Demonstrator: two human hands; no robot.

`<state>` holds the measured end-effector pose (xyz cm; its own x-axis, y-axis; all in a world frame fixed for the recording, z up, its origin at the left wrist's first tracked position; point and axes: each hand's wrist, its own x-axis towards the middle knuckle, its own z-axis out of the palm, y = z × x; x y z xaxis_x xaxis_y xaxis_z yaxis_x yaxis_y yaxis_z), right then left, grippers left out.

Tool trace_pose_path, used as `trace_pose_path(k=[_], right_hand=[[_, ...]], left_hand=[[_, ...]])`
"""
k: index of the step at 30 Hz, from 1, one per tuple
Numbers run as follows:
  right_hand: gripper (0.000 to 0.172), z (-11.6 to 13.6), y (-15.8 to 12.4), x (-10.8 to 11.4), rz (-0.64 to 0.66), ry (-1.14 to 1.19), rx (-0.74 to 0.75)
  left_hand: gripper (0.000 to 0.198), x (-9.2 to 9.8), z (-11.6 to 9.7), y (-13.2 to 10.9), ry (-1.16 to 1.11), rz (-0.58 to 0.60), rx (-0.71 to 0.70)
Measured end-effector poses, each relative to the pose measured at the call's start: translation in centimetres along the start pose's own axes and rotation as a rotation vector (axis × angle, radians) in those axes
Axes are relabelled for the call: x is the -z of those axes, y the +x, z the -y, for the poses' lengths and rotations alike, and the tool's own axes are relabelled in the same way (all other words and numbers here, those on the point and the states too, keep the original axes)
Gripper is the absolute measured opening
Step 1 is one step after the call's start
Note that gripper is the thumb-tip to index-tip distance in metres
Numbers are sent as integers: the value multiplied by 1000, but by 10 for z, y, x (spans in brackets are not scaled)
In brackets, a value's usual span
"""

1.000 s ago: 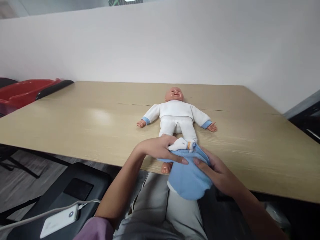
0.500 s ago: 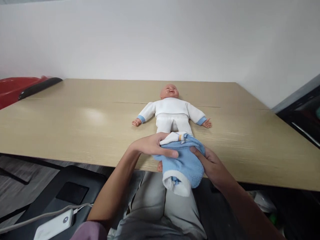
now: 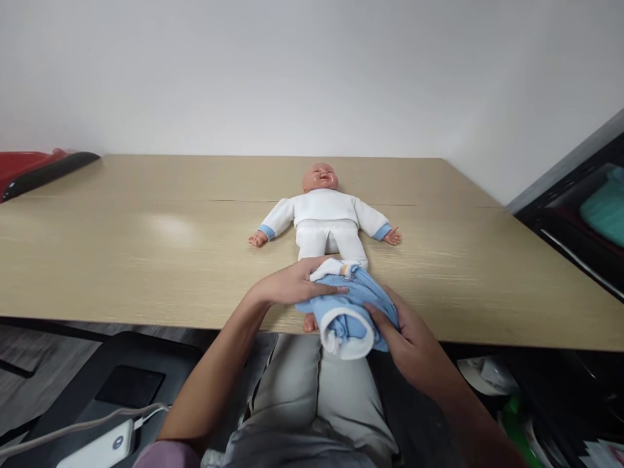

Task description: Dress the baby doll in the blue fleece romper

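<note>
A bunched light-blue garment (image 3: pixel 363 289) with white trim hangs over the table's front edge, between my two hands. My left hand (image 3: pixel 302 283) is closed on its left side, thumb across the top of the fabric. My right hand (image 3: pixel 400 325) grips the right side, thumb on the cloth and fingers mostly hidden behind it. The white-edged opening (image 3: pixel 348 333) of the garment faces me. Beyond it a baby doll (image 3: pixel 325 208) in white clothes with blue cuffs lies on its back, head away from me. The garment covers its lower legs, and one foot (image 3: pixel 310 322) shows at the left.
The wooden table (image 3: pixel 146 260) reaches back to a white wall. A black stool (image 3: pixel 160 351) at lower left carries a dark phone (image 3: pixel 130 385) and a white power bank (image 3: pixel 100 448) with a cable. A red object (image 3: pixel 29 166) lies far left; a dark rack (image 3: pixel 580 240) stands right.
The garment's white-edged opening has lifted and turned towards me, gathered shorter and wider. Both hands still hold the cloth. The whole view has shifted slightly.
</note>
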<state>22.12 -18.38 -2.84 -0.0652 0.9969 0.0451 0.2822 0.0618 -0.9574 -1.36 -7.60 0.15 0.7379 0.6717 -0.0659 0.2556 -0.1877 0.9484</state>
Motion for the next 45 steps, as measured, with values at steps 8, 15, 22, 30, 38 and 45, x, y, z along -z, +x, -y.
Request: trace_pose_path(k=[8, 15, 22, 30, 38, 45], right_hand=[[49, -17, 11, -4, -52, 274, -151], [55, -14, -5, 3, -40, 387, -276], [41, -52, -32, -9, -191, 198, -164], [30, -60, -49, -14, -536, -172, -5], [34, -71, -46, -9, -403, 4, -102], [32, -79, -22, -26, -463, 132, -39]], left_hand=[[45, 1, 1, -1, 21, 144, 19], [36, -7, -2, 1, -14, 46, 2], [37, -23, -8, 4, 380, -68, 19], [40, -37, -9, 15, 699, -28, 16], [48, -42, -4, 16, 882, 21, -51], [24, -20, -5, 14, 472, -16, -75]])
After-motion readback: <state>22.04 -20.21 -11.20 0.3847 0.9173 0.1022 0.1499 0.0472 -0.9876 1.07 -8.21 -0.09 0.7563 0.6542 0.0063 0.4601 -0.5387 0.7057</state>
